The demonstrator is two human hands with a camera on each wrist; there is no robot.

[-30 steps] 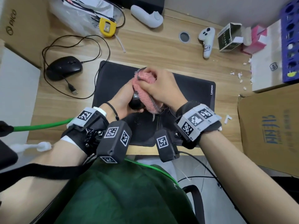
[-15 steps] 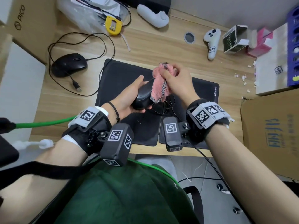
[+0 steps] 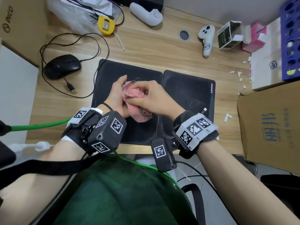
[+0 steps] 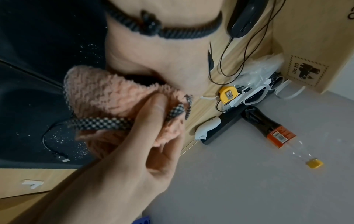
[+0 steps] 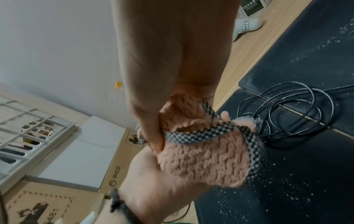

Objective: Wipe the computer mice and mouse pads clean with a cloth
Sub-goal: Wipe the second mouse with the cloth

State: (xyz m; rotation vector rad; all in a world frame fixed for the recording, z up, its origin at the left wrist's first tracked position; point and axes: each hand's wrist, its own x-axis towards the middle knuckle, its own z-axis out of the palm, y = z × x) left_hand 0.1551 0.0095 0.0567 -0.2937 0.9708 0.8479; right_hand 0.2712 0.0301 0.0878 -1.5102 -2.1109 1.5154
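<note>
Left hand [image 3: 116, 95] cupped underneath; right hand [image 3: 151, 96] curled, fingers pinching

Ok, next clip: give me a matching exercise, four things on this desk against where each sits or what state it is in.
Things:
1. pink cloth
2. black wired mouse
3. yellow tape measure
4. right mouse pad

Places or states:
A. far edge of the desk, beside a plastic bag
B. bunched between both hands
C. on bare wood, left of the pads
D. dusted with white specks

Pairs: 1-B, 2-C, 3-A, 4-D
</note>
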